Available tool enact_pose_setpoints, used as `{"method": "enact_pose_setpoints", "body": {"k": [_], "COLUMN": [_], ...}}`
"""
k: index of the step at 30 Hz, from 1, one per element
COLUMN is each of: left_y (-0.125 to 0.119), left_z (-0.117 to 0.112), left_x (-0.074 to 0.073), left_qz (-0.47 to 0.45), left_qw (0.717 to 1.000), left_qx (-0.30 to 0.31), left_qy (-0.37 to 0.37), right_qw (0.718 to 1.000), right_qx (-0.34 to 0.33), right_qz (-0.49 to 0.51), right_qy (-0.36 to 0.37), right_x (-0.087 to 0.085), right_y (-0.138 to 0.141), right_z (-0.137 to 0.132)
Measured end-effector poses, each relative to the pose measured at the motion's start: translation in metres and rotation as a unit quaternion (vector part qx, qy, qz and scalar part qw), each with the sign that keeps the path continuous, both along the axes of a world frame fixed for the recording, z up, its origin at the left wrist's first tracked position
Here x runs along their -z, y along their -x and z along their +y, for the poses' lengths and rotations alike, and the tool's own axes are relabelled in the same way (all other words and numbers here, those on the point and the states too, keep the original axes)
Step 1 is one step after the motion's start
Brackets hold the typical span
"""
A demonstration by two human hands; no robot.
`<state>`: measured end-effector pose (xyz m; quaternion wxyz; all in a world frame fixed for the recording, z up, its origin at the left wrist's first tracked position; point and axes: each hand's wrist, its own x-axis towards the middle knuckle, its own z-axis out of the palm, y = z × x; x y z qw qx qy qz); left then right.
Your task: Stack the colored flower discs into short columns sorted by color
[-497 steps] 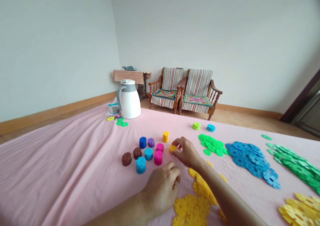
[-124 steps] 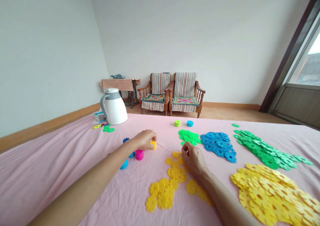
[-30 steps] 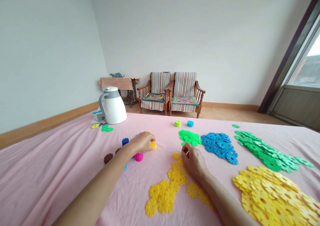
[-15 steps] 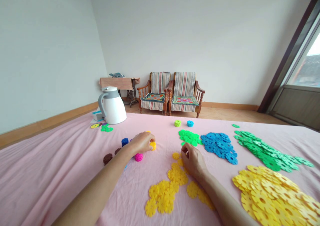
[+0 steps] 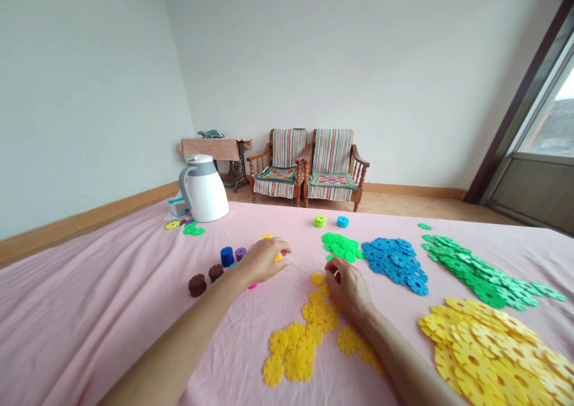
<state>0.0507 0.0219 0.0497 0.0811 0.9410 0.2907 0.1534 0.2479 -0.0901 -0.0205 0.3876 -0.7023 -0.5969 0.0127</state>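
Note:
My left hand (image 5: 268, 260) reaches over the stacks at the middle left with thumb and fingers apart. A yellow stack of snowflake discs (image 5: 278, 256) shows partly between its thumb and fingers. Close to the wrist are a blue stack (image 5: 226, 256), a purple stack (image 5: 241, 253), two brown stacks (image 5: 197, 285) and a mostly hidden pink one (image 5: 253, 286). My right hand (image 5: 348, 286) rests by the loose yellow snowflake discs (image 5: 293, 352), its fingers curled into a pinch; whatever lies between the fingertips is hidden.
Loose green discs (image 5: 341, 246), blue discs (image 5: 394, 262), darker green discs (image 5: 475, 274) and a large yellow pile (image 5: 488, 346) spread to the right. A lime stack (image 5: 320, 221) and a blue one (image 5: 342, 222) stand farther back. A white jug (image 5: 207, 194) stands at the left on the pink cloth (image 5: 134, 310).
My left hand has opened and shifted slightly right from the yellow stack it was gripping. My right hand stays almost where it was, fingers still curled.

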Motion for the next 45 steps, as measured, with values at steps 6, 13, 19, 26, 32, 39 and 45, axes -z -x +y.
{"method": "enact_pose_setpoints", "body": {"k": [6,13,19,26,32,39,45], "left_y": [-0.005,-0.016,-0.030,-0.029,-0.001,0.016,0.013], "left_z": [-0.032,-0.043,-0.045,-0.035,-0.004,0.020,0.017], "left_x": [0.014,0.031,0.035,0.035,0.007,0.007,0.010], "left_qz": [0.019,0.001,0.012,-0.017,-0.099,-0.046,-0.016], "left_qw": [0.996,0.999,0.998,0.998,0.994,0.992,0.993], "left_qx": [0.072,0.039,0.046,0.028,-0.047,-0.113,-0.111], "left_qy": [0.048,0.037,0.036,0.051,0.008,0.014,0.021], "right_qw": [0.996,0.996,0.998,0.998,0.999,0.999,0.999], "right_qx": [-0.069,-0.024,0.015,0.012,0.018,0.016,0.014], "right_qz": [0.046,0.088,0.064,0.060,0.049,0.044,0.045], "right_qy": [0.014,0.003,0.010,0.004,0.008,0.004,0.010], "right_x": [-0.007,-0.009,-0.005,-0.009,-0.009,-0.004,-0.007], "right_y": [0.009,0.007,0.001,0.002,0.002,0.000,0.002], "right_z": [-0.005,-0.004,-0.002,-0.003,-0.003,-0.001,-0.003]}}
